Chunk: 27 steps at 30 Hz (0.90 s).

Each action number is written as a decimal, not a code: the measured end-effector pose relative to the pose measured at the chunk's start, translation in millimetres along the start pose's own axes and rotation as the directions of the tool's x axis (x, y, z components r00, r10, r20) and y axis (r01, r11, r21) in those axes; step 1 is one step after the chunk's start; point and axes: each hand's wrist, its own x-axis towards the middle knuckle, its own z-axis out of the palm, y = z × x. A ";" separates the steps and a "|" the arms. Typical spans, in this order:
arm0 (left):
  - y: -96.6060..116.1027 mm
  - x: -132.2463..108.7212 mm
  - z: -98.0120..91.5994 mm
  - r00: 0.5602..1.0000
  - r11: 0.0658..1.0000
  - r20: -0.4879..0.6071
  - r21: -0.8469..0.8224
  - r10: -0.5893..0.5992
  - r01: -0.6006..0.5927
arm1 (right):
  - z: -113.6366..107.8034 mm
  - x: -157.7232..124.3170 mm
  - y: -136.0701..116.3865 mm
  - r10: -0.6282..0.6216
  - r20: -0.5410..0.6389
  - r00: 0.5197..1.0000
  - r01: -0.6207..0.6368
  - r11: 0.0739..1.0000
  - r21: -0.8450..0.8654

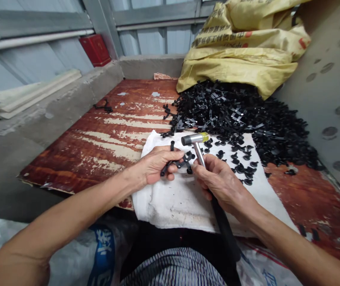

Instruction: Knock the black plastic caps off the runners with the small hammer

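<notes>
My left hand (160, 163) is closed around a black jointed plastic piece (182, 161) with crossing arms and round ends. Gripped in my right hand (217, 176) is a double-faced mallet (199, 153), its head up, with one dark face and one yellow face. Its black handle runs down towards my lap. The fingertips of my right hand are close to the jointed piece; whether they touch it I cannot tell. Both hands are above a white cloth (170, 206). Small black round plugs (244, 167) lie scattered on the cloth to the right.
A large heap of black plastic parts (217, 107) spills from a yellow woven sack (241, 51) at the back right. The worn red-brown tabletop (98, 139) has a few black pieces (105, 106) at its left. A red box (96, 50) stands by the wall.
</notes>
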 end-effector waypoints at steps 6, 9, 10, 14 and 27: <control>11.3 21.2 -9.0 0.978 0.958 -0.119 0.252 0.171 -0.137 | -7.3 -14.1 4.5 0.059 -0.046 0.997 -0.052 0.990 0.130; 15.7 31.3 -9.9 0.987 0.954 -0.102 0.286 0.127 -0.093 | -8.5 -21.9 9.7 0.087 -0.073 0.994 -0.068 0.970 0.233; 16.3 33.8 -9.5 0.989 0.954 -0.101 0.289 0.112 -0.078 | -8.7 -23.9 11.5 0.097 -0.073 0.993 -0.075 0.963 0.260; 15.4 40.4 -7.7 0.990 0.961 -0.109 0.271 0.090 -0.057 | -10.5 -27.8 15.9 0.120 -0.072 0.990 -0.091 0.942 0.323; 12.4 46.6 -7.6 0.986 0.967 -0.137 0.248 0.099 -0.063 | -14.4 -27.0 17.2 0.120 -0.046 0.992 -0.096 0.929 0.357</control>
